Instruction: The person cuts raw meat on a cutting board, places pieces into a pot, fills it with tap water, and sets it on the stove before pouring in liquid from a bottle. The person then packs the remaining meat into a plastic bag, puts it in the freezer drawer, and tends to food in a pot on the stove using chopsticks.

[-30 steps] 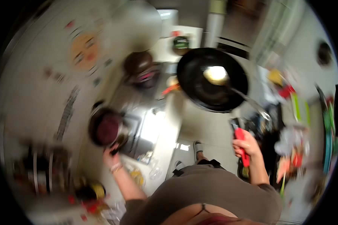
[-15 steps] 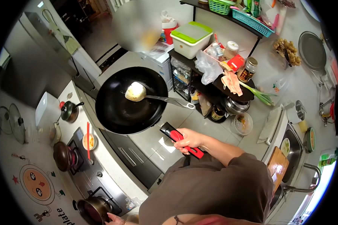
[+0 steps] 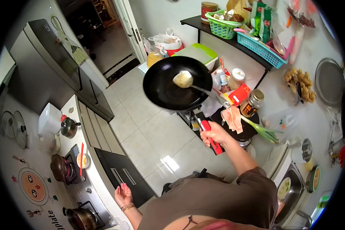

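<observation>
My right hand [image 3: 214, 135] is wrapped round the red and black handle of a black wok [image 3: 161, 86], held in the air over the floor and the shelf's edge. Inside the wok lies a metal spatula [image 3: 184, 79], its handle resting over the rim. My left hand [image 3: 124, 195] is held palm up beside the counter edge, fingers loosely curled and nothing in them. Closest to it on the stove is a metal pot [image 3: 81, 219] at the lower left. Red chopsticks [image 3: 81, 160] lie across a small bowl [image 3: 83, 162] on the counter.
A brown lidded pot [image 3: 58, 168] sits on the rear burner. To the right, a dark stand holds a pink cloth [image 3: 231, 119], a jar [image 3: 252, 103] and green onion [image 3: 261, 129]. A sink [image 3: 293, 191] is at lower right. The fridge [image 3: 46, 65] stands at left.
The wok and my right hand have moved right, toward the shelf, with the spatula still inside. My left hand has moved up and away from the metal pot on the stove.
</observation>
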Action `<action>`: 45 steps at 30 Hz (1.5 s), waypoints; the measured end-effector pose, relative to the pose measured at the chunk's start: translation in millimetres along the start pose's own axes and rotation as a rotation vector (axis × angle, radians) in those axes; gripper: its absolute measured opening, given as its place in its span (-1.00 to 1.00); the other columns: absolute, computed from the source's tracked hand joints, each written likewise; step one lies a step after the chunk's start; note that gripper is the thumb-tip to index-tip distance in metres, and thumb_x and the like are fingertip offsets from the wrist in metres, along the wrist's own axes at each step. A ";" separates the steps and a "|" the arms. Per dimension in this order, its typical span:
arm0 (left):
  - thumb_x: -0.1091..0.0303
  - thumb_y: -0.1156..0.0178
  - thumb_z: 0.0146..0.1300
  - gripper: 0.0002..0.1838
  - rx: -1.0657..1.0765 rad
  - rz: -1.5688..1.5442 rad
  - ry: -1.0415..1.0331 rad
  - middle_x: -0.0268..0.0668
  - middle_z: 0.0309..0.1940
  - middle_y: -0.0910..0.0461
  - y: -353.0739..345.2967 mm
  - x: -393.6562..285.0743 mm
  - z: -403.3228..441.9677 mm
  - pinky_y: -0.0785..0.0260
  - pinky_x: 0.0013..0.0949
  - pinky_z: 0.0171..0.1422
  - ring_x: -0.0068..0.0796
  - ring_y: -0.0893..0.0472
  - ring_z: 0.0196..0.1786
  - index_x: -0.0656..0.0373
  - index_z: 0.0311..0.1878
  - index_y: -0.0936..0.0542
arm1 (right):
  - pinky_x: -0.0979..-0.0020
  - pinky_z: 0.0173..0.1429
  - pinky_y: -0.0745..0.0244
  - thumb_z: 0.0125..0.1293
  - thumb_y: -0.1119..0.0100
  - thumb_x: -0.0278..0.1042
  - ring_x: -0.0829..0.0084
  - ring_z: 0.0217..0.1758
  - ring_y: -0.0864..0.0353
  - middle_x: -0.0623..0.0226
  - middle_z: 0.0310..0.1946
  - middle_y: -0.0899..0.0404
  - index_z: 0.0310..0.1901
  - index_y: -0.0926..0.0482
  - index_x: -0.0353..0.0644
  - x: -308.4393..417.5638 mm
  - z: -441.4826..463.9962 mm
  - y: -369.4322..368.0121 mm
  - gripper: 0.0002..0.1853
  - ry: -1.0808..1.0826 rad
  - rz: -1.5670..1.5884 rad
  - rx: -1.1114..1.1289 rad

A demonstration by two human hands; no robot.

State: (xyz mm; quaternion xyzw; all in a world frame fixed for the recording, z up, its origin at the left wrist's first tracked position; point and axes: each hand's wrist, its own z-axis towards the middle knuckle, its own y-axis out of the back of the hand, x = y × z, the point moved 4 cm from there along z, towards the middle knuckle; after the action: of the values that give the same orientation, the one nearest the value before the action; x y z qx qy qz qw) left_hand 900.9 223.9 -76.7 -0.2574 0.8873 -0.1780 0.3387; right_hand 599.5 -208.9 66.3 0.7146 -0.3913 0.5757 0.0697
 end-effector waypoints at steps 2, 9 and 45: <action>0.37 -0.14 0.19 -0.81 -0.042 0.030 -0.018 -0.12 -0.11 -0.56 2.5 6.6 -0.7 -0.55 -0.22 -0.10 -0.14 -0.60 -0.07 0.20 -0.15 -0.47 | 0.44 -0.61 -0.39 0.16 -0.13 -0.53 0.55 -0.68 -0.39 0.34 -0.62 -0.39 -0.26 -0.33 -0.24 16.1 28.0 28.3 -0.82 0.026 0.049 -0.033; 0.34 -0.12 0.20 -0.85 -0.187 0.083 -0.055 -0.16 -0.19 -0.58 -15.1 -8.2 35.9 -0.57 -0.28 -0.23 -0.23 -0.61 -0.19 0.16 -0.20 -0.49 | 0.46 -0.62 -0.31 0.13 -0.12 -0.48 0.57 -0.70 -0.34 0.40 -0.60 -0.37 -0.25 -0.34 -0.21 57.9 128.9 100.5 -0.81 0.148 -0.045 -0.172; 0.35 -0.05 0.27 -0.79 -0.039 0.260 0.103 -0.08 -0.12 -0.51 -198.5 160.4 20.6 -0.49 -0.22 -0.07 -0.17 -0.57 -0.11 0.21 -0.08 -0.41 | 0.47 -0.10 -0.48 0.33 -0.09 -0.33 0.46 -0.22 -0.58 0.20 -0.17 -0.58 0.07 -0.45 -0.30 147.4 157.4 263.7 -0.67 0.464 -0.845 -0.418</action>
State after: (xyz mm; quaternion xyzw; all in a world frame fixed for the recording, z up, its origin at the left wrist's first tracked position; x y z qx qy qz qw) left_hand 879.6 -31.3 -75.7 -0.1376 0.9326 -0.1283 0.3079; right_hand 556.3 -546.5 51.5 0.6346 -0.1499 0.5501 0.5217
